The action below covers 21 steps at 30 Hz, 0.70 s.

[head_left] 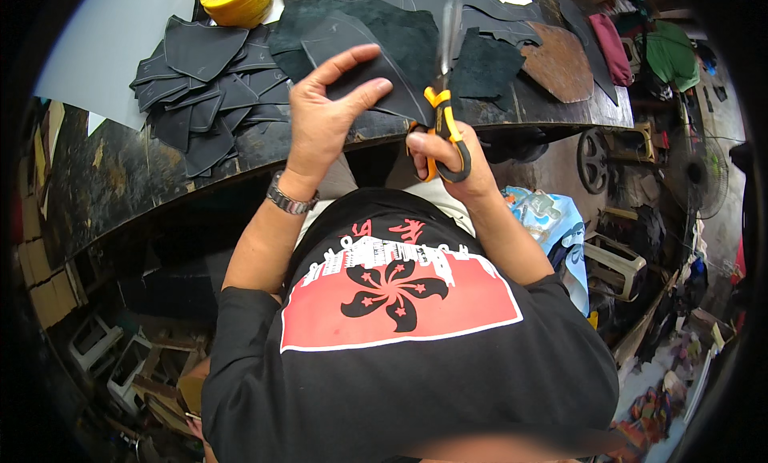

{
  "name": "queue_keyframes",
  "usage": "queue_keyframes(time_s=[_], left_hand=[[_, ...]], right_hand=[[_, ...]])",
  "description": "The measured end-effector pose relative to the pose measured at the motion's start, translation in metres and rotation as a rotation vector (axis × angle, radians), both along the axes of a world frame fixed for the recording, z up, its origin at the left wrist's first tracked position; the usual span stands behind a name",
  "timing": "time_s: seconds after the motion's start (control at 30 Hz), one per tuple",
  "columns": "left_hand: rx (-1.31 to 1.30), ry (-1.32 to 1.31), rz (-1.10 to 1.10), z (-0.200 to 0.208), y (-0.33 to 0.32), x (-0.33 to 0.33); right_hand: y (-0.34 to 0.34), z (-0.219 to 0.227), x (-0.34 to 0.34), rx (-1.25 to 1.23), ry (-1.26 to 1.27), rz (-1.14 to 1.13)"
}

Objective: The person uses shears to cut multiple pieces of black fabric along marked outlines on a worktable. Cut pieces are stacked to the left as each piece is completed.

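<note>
My left hand (322, 119) is raised over the near edge of the worktable, its thumb and fingers apart with nothing between them. Just beyond its fingertips lies a dark cut piece (392, 83) with pale marked lines, resting on a larger dark green, leather-like sheet (368, 17). My right hand (468, 163) grips a pair of scissors (442, 101) by their yellow and black handles. The blades point away from me, upright over the dark material, and look nearly closed.
A heap of dark cut pieces (200, 91) lies on the worktable (104, 183) at the left. Behind it sits a yellow roll (240, 3). A brown piece (558, 63) rests at the right end. Beyond the table stand a fan (694, 173) and a stool (616, 265).
</note>
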<state>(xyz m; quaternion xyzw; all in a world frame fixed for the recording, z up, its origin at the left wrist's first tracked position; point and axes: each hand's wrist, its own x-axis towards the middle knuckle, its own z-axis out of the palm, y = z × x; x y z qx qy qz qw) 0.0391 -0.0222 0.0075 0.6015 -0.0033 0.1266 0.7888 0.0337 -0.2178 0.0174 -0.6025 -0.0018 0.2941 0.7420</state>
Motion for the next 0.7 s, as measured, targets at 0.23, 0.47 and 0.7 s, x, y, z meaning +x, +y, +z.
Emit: queue_keyframes(time_s=[0.23,0.47,0.7], left_hand=[[0.071,-0.040,0.175,-0.002,0.039,0.009],[0.437,-0.132,0.269,-0.003,0.039,0.002],[0.399,-0.123,0.230,-0.009,0.032,-0.001]], right_hand=[[-0.020,-0.014,-0.013,-0.089,0.029,0.391],[-0.023,-0.014,-0.012,-0.304,-0.032,0.472],[-0.013,-0.017,-0.010,-0.272,0.008,0.382]])
